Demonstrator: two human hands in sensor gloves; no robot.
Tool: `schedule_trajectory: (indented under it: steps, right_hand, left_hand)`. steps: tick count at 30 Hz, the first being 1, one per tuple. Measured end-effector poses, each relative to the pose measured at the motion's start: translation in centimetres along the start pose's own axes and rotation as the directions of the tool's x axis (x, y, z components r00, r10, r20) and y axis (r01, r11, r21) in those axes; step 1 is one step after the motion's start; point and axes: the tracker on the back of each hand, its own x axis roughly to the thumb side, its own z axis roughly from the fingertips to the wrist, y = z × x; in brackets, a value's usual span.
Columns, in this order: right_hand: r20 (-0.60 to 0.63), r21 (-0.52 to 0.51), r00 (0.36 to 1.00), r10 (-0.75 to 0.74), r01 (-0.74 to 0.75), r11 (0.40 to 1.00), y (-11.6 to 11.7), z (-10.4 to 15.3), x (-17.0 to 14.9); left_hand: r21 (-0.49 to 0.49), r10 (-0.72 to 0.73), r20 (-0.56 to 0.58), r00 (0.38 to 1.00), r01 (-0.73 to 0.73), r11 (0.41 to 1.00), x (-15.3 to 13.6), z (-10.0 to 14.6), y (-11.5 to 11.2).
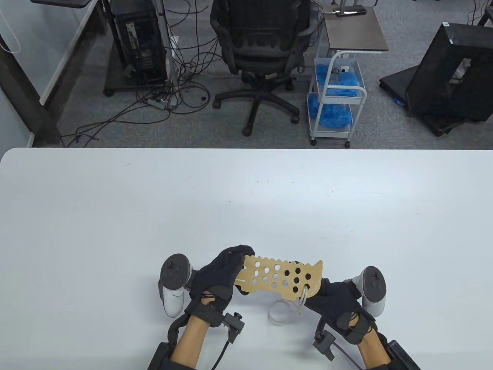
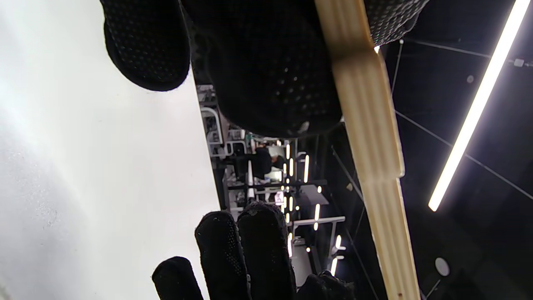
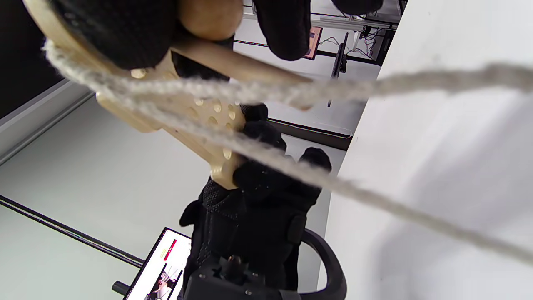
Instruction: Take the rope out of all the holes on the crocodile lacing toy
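Two gloved hands, low centre of the table view, each with one white-and-grey tracker on its back. Left hand (image 1: 221,277) has fingers curled round the left end of the crocodile lacing toy (image 1: 279,277), gripping it; the left wrist view shows the board edge-on (image 2: 374,158) between thumb and fingers. Right hand (image 1: 341,304) holds the toy's right end from underneath, fingers curled on it; in the right wrist view its fingertips (image 3: 108,29) clamp the board where the rope comes out.

One toy: flat pale wooden board, toothed upper edge, held just above the bench (image 1: 154,208), in the lower middle of the frame. Roughly fifteen round holes show, exact count unclear where the hands cover the ends. One rope (image 1: 287,308), off-white, through a hole at the board's lower right; the rest hang in a loop below the board, between the two hands. The other visible holes look empty. A row of small dark marks runs along the left lower edge of the toy, too small to read.

Upper part of the table view: one black office chair (image 1: 264,50), one white cart (image 1: 335,100) with blue stuff on two shelves, one black computer tower (image 1: 136,42) at upper left, floor cables. No legible brand anywhere.
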Motion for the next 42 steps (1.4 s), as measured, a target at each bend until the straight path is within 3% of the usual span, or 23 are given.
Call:
schedule_trajectory:
  steps: [9, 16, 25, 42]
  right_hand:
    - [-0.038, -0.210, 0.998, -0.044, 0.035, 0.977, -2.5, 0.6, -0.7]
    - [-0.038, -0.375, 0.973, -0.228, 0.198, 0.906, -4.2, 1.4, -1.9]
    - [-0.037, -0.488, 0.937, -0.347, 0.286, 0.825, -5.4, 2.1, -2.7]
    - [0.085, -0.579, 0.874, -0.479, 0.435, 0.689, -7.5, 3.1, -2.9]
  left_hand:
    - [0.015, 0.009, -0.005, 1.000, -0.009, 1.000, -0.2, 0.0, 0.5]
    - [0.059, 0.015, -0.024, 1.000, -0.013, 0.998, -0.8, -0.1, 1.5]
    - [0.140, 0.029, -0.063, 0.998, -0.020, 0.990, -1.8, 0.0, 3.5]
    - [0.249, 0.044, -0.136, 0.990, -0.008, 0.969, -3.4, 0.5, 6.5]
